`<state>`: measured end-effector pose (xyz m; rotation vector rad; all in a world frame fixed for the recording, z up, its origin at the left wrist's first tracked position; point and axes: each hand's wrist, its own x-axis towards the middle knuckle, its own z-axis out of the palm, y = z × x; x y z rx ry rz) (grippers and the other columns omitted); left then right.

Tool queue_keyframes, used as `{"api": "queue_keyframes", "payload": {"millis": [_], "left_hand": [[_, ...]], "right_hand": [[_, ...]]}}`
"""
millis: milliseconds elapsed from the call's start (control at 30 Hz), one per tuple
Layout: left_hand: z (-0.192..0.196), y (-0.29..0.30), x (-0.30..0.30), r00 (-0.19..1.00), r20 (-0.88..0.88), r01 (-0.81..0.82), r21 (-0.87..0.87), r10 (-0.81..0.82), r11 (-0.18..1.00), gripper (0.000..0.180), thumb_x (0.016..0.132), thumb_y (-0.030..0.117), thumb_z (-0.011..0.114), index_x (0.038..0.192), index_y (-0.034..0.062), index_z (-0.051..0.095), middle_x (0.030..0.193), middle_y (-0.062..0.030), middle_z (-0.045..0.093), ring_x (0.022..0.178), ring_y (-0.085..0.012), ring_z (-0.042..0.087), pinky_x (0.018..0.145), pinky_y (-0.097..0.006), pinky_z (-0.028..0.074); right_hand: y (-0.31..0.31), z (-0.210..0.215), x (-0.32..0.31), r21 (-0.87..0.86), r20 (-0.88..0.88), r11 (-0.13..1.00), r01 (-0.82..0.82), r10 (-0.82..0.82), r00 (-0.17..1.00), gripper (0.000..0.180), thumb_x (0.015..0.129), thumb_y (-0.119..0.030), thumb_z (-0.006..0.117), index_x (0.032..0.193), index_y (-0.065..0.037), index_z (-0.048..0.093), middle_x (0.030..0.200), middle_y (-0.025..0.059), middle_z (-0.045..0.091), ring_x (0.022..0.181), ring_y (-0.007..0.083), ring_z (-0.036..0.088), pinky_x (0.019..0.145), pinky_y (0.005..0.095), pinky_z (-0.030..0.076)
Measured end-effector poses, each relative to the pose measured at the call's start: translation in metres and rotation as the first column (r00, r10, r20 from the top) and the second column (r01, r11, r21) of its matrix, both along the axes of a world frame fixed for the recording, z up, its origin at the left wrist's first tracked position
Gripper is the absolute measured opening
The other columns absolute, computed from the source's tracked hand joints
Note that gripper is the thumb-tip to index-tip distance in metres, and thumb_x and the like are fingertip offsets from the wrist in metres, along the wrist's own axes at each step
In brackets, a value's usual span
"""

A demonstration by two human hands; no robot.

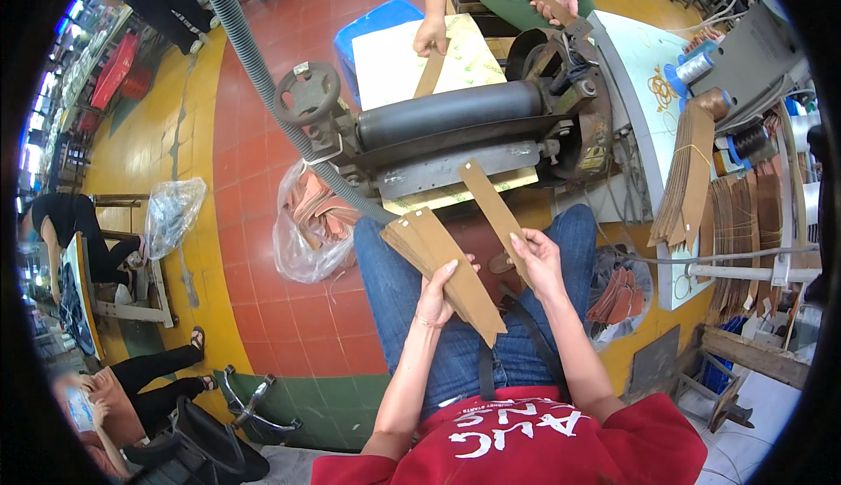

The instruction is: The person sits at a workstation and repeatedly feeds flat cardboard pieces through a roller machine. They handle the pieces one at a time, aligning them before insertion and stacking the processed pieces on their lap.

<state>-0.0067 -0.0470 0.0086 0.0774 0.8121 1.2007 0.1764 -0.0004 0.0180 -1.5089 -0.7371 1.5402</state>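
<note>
My left hand (434, 297) is closed round a fanned stack of brown leather-like strips (431, 253), held above my lap. Between the thumb and fingers of my right hand (540, 261) is a single brown strip (492, 209). Its far end, marked with a small white spot, reaches up to the metal feed plate (455, 168) of a roller machine; whether they touch I cannot tell. Behind that plate lies the dark roller (451, 115). Across the machine, a co-worker's hand (430, 36) holds another brown strip (428, 73) on a pale yellow board (377, 69).
A handwheel (307, 93) and a grey corrugated hose (250, 56) stand left of the roller. On the floor lies a plastic bag of pinkish pieces (314, 213). At right, a white table (644, 117) carries thread spools (695, 68) and a tied strip bundle (690, 174).
</note>
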Motion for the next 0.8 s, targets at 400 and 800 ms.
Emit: {"api": "queue_keyframes", "payload": {"millis": [400, 800], "left_hand": [[-0.005, -0.025, 0.005, 0.986, 0.138, 0.101, -0.033, -0.096, 0.994, 0.04, 0.082, 0.022, 0.061, 0.113, -0.0011, 0.051, 0.105, -0.0151, 0.06, 0.097, -0.0265, 0.061, 0.085, -0.041, 0.052], [0.003, 0.006, 0.011, 0.994, -0.043, 0.099, 0.033, -0.098, 0.994, 0.04, 0.082, 0.012, 0.064, 0.116, 0.0012, 0.048, 0.107, -0.0149, 0.06, 0.099, -0.0234, 0.059, 0.086, -0.038, 0.051]], "right_hand": [[0.06, -0.039, -0.033, -0.213, -0.407, 0.949, 0.233, -0.303, 0.861, 0.069, 0.081, -0.036, 0.071, 0.131, -0.004, 0.034, 0.118, 0.0127, 0.051, 0.105, 0.0191, 0.052, 0.085, 0.0327, 0.045], [-0.055, 0.028, 0.004, 0.005, 0.183, 0.938, -0.347, 0.341, 0.922, 0.02, 0.075, -0.015, 0.077, 0.085, -0.002, 0.065, 0.073, 0.0019, 0.065, 0.065, 0.0068, 0.06, 0.059, 0.0217, 0.048]]}}
